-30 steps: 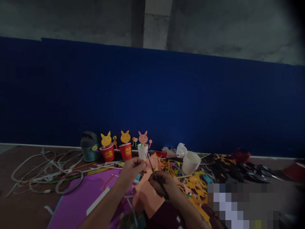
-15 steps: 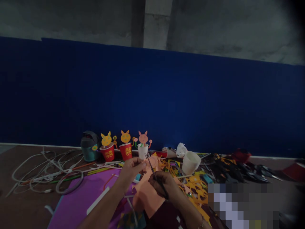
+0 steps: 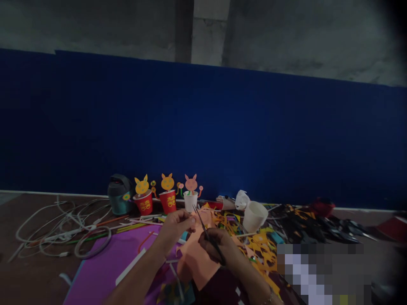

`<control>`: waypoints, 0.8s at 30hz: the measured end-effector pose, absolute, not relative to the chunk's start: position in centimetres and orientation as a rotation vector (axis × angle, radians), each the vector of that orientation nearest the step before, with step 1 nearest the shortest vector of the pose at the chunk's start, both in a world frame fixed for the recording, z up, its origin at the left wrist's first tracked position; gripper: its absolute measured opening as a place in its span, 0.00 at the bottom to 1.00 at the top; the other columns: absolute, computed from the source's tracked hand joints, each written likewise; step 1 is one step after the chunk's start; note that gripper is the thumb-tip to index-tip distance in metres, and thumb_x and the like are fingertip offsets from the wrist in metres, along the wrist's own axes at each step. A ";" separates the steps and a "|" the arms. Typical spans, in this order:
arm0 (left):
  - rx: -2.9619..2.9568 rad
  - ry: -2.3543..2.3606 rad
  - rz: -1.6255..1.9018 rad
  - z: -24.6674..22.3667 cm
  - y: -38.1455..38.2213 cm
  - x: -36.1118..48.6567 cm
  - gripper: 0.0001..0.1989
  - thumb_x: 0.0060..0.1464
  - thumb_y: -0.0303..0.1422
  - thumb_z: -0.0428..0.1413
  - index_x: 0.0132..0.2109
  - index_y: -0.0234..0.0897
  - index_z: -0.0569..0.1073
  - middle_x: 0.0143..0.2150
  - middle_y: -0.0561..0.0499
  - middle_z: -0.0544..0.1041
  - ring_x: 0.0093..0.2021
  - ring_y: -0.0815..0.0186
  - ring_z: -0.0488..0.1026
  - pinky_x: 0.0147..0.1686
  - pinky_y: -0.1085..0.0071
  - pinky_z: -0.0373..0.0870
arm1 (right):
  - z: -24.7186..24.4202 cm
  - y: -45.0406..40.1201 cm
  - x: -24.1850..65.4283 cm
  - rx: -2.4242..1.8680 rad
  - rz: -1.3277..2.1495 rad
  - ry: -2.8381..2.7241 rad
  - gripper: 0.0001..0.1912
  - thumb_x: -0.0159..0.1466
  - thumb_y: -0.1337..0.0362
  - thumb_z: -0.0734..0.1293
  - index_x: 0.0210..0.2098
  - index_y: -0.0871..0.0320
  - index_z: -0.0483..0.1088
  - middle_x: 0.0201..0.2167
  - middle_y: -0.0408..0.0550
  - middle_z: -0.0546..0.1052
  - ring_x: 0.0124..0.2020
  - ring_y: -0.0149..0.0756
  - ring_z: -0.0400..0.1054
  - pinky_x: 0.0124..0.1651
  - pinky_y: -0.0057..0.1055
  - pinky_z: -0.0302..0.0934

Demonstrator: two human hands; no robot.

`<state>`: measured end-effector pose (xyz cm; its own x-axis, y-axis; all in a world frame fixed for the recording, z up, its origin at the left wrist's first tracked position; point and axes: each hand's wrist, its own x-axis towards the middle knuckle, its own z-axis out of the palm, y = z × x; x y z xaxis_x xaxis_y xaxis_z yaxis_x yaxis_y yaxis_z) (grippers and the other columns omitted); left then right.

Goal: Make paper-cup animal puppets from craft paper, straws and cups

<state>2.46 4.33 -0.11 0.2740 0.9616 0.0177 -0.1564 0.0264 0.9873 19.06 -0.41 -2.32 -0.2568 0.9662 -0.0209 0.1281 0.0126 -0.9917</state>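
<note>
My right hand (image 3: pixel 219 245) is closed around the handles of dark scissors (image 3: pixel 203 224), whose blades point up and to the left. Just left of the blades, my left hand (image 3: pixel 178 226) pinches the edge of a small orange paper piece, partly hidden by the fingers. Beneath both hands lies a larger orange paper sheet (image 3: pixel 199 269). Behind them stand a white cup (image 3: pixel 190 202) with a pink paper cat head and two red cups (image 3: pixel 168 202) with yellow and orange cat heads.
A purple sheet (image 3: pixel 104 267) lies left, near coiled white cables (image 3: pixel 51 235) and a teal container (image 3: pixel 120 199). Yellow paper scraps (image 3: pixel 260 250) and a plain white cup (image 3: pixel 255 216) are on the right. A blue panel (image 3: pixel 203 127) rises behind.
</note>
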 end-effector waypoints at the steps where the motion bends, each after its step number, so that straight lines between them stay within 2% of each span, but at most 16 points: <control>1: 1.208 0.894 1.074 -0.1 4.3 2.5 0.11 0.41 0.38 0.62 0.24 0.35 0.71 0.19 0.54 0.72 0.22 0.69 0.70 0.28 0.72 0.68 | -2.3 -0.4 19.0 -1.173 1.333 -1.496 0.06 0.54 0.63 0.64 0.24 0.59 0.67 0.14 0.35 0.58 0.14 0.22 0.48 0.17 0.22 0.43; 14: 1.204 0.850 1.057 -0.3 4.6 2.3 0.12 0.43 0.38 0.62 0.23 0.34 0.70 0.20 0.54 0.72 0.22 0.70 0.69 0.30 0.70 0.70 | -2.7 -0.4 18.9 -1.165 1.322 -1.476 0.06 0.54 0.64 0.64 0.23 0.59 0.66 0.13 0.35 0.57 0.14 0.22 0.46 0.17 0.22 0.41; 20: 1.173 0.884 1.047 0.2 4.4 2.4 0.12 0.40 0.37 0.63 0.22 0.34 0.70 0.19 0.54 0.71 0.22 0.70 0.69 0.28 0.73 0.68 | -3.0 -0.3 18.7 -1.146 1.307 -1.441 0.06 0.52 0.66 0.63 0.19 0.58 0.63 0.12 0.34 0.55 0.14 0.22 0.44 0.17 0.22 0.39; 24: 1.154 0.878 1.048 0.5 4.2 2.4 0.12 0.40 0.36 0.63 0.21 0.34 0.69 0.18 0.55 0.71 0.22 0.70 0.69 0.28 0.74 0.67 | -2.9 -0.4 18.7 -1.133 1.354 -1.406 0.03 0.50 0.68 0.62 0.20 0.59 0.65 0.12 0.34 0.55 0.14 0.22 0.44 0.17 0.22 0.38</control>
<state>2.41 4.15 0.54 0.2892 0.9571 -0.0194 -0.1868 0.0763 0.9794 18.66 -0.42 -2.93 -0.2219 0.9750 -0.0096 0.0467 0.0008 -0.9989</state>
